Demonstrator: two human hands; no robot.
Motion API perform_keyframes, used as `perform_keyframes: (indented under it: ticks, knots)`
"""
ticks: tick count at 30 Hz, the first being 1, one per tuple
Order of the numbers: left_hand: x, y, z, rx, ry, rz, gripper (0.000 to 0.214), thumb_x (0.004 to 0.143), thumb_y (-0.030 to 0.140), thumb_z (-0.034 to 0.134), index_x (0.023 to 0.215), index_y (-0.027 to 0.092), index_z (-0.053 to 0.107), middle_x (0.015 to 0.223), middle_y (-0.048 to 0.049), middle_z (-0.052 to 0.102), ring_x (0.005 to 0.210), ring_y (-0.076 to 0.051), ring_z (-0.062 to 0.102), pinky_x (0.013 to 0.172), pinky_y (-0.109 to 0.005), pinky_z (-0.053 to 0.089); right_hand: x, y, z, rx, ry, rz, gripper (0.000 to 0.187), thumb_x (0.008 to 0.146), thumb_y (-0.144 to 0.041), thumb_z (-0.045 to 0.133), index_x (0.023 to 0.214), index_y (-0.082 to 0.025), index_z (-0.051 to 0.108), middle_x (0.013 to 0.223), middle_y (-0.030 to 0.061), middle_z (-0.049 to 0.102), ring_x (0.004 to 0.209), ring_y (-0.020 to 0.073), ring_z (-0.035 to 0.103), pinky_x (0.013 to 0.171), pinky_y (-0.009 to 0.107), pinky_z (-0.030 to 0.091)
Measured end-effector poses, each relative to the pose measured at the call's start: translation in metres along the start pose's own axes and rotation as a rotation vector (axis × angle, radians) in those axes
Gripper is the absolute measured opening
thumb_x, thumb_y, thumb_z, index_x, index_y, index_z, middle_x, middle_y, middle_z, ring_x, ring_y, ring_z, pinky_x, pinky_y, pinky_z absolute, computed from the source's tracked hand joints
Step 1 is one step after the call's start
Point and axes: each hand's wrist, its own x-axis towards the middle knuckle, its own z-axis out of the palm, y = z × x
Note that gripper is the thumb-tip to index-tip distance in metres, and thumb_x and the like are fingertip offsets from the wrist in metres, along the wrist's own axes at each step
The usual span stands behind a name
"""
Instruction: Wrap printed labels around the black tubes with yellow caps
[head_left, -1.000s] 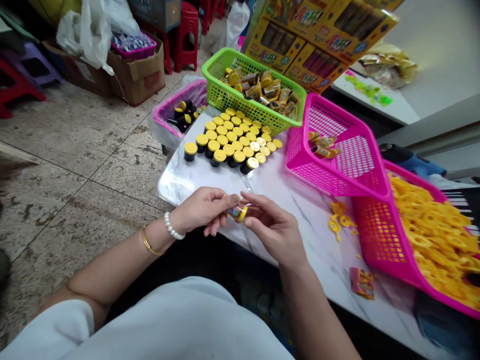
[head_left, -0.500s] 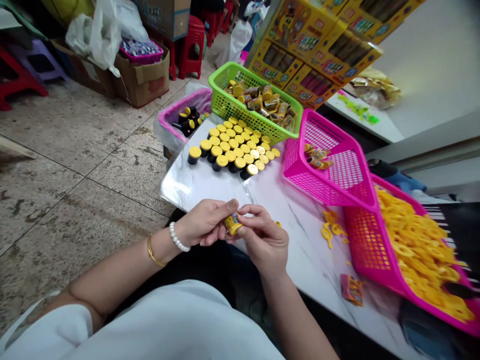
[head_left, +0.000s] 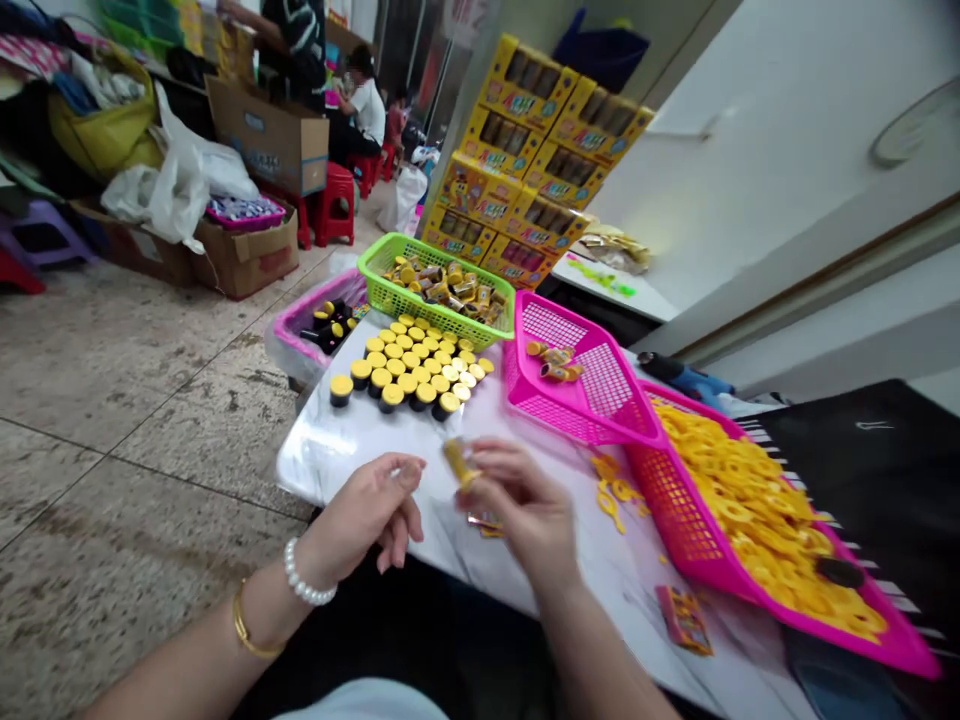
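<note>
My right hand (head_left: 531, 512) grips a small yellow-and-brown labelled tube (head_left: 457, 462), blurred by motion, above the near edge of the white marbled table (head_left: 330, 445). My left hand (head_left: 369, 512), with a pearl bracelet on its wrist, is apart from it, fingers loosely curled and spread, holding nothing. Partly hidden below the right hand lies a small printed stack of labels (head_left: 489, 526). Beyond the hands stand rows of black tubs with yellow lids (head_left: 408, 384). A pink basket (head_left: 600, 425) on the right holds several similar labelled tubes (head_left: 556, 362).
Behind the rows, a green basket (head_left: 375, 290) holds many labelled tubes. Yellow plastic rings (head_left: 757, 510) fill another pink basket (head_left: 682, 540). Loose yellow pieces (head_left: 611, 495) and a printed packet (head_left: 683, 618) lie on the table. Yellow boxes (head_left: 517, 170) are stacked behind; people sit and stand farther back.
My hands have parted: the left let go of the tube and drew left, while the right carries it, now raised upright. The view has tilted up and shifted right.
</note>
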Motion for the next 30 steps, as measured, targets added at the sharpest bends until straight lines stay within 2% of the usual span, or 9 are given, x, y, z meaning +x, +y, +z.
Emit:
perform_keyframes:
  ticks: [3, 5, 7, 9, 12, 16, 23, 28, 30]
  knots:
    - [0.005, 0.011, -0.024, 0.215, 0.337, 0.252, 0.060, 0.073, 0.059, 0.077, 0.111, 0.015, 0.060, 0.063, 0.0029, 0.063, 0.045, -0.010, 0.055, 0.041, -0.019, 0.039, 0.040, -0.013, -0.041, -0.256, 0.296, -0.168, 0.043, 0.078, -0.025, 0.083, 0.119, -0.032, 0.072, 0.109, 0.0027, 0.073, 0.069, 0.0153, 0.074, 0.063, 0.032, 0.067]
    - [0.014, 0.020, -0.048, 0.368, 0.592, 0.430, 0.048, 0.074, 0.048, 0.080, 0.105, 0.016, 0.064, 0.072, 0.0008, 0.065, 0.056, -0.010, 0.057, 0.054, -0.021, 0.046, 0.054, -0.013, -0.061, -0.406, 0.476, -0.264, 0.047, 0.077, -0.024, 0.083, 0.122, -0.033, 0.072, 0.123, 0.0058, 0.070, 0.070, 0.0143, 0.073, 0.063, 0.029, 0.064]
    - [0.026, 0.029, -0.071, 0.542, 0.749, 0.497, 0.045, 0.074, 0.044, 0.080, 0.107, 0.015, 0.067, 0.085, -0.0029, 0.068, 0.063, -0.011, 0.058, 0.062, -0.025, 0.049, 0.049, -0.006, -0.068, -0.575, 0.449, -0.291, 0.032, 0.083, -0.026, 0.078, 0.115, -0.031, 0.076, 0.112, 0.0054, 0.073, 0.068, 0.0146, 0.070, 0.060, 0.030, 0.061]
    - [0.037, 0.038, -0.090, 0.732, 0.817, 0.513, 0.051, 0.069, 0.041, 0.083, 0.110, 0.015, 0.069, 0.093, -0.0058, 0.069, 0.067, -0.013, 0.057, 0.068, -0.029, 0.050, 0.029, 0.008, -0.065, -0.725, 0.290, -0.289, 0.016, 0.086, -0.027, 0.073, 0.101, -0.027, 0.080, 0.093, 0.0039, 0.075, 0.068, 0.0159, 0.068, 0.058, 0.030, 0.057]
    - [0.049, 0.048, -0.102, 0.951, 0.787, 0.536, 0.045, 0.069, 0.041, 0.084, 0.105, 0.016, 0.074, 0.092, -0.0071, 0.069, 0.072, -0.017, 0.059, 0.075, -0.033, 0.050, -0.006, 0.033, -0.056, -0.829, 0.049, -0.231, 0.010, 0.085, -0.029, 0.073, 0.090, -0.026, 0.081, 0.086, 0.0041, 0.074, 0.073, 0.0184, 0.068, 0.061, 0.032, 0.056]
    - [0.044, 0.047, -0.091, 1.006, 0.643, 0.516, 0.029, 0.073, 0.041, 0.080, 0.090, 0.018, 0.077, 0.086, -0.0050, 0.069, 0.068, -0.017, 0.060, 0.072, -0.033, 0.050, -0.030, 0.056, -0.053, -0.864, -0.087, -0.117, 0.009, 0.085, -0.026, 0.073, 0.084, -0.024, 0.081, 0.084, 0.0047, 0.073, 0.076, 0.0193, 0.067, 0.069, 0.035, 0.057]
    - [0.033, 0.007, -0.035, 0.906, 0.405, 0.581, 0.029, 0.074, 0.033, 0.081, 0.099, 0.019, 0.076, 0.091, -0.0037, 0.069, 0.063, -0.012, 0.061, 0.066, -0.029, 0.053, -0.030, 0.045, -0.041, -0.793, 0.041, -0.256, 0.010, 0.089, -0.020, 0.070, 0.086, -0.024, 0.079, 0.094, 0.0062, 0.071, 0.082, 0.0189, 0.068, 0.074, 0.036, 0.059]
    - [0.017, -0.004, -0.008, 0.756, 0.591, 0.681, 0.036, 0.075, 0.033, 0.082, 0.105, 0.018, 0.070, 0.102, -0.0047, 0.065, 0.060, -0.008, 0.056, 0.060, -0.024, 0.050, -0.035, 0.014, -0.013, -0.646, 0.051, -0.341, 0.012, 0.089, -0.014, 0.070, 0.094, -0.023, 0.076, 0.109, 0.0078, 0.067, 0.079, 0.0148, 0.070, 0.070, 0.031, 0.061]
    - [0.002, -0.009, -0.001, 0.706, 0.513, 0.644, 0.025, 0.078, 0.035, 0.081, 0.092, 0.017, 0.070, 0.086, -0.0014, 0.065, 0.060, -0.009, 0.055, 0.057, -0.023, 0.048, -0.038, 0.008, 0.001, -0.605, 0.014, -0.376, 0.014, 0.088, -0.012, 0.070, 0.095, -0.023, 0.075, 0.107, 0.0077, 0.067, 0.082, 0.0156, 0.071, 0.071, 0.031, 0.061]
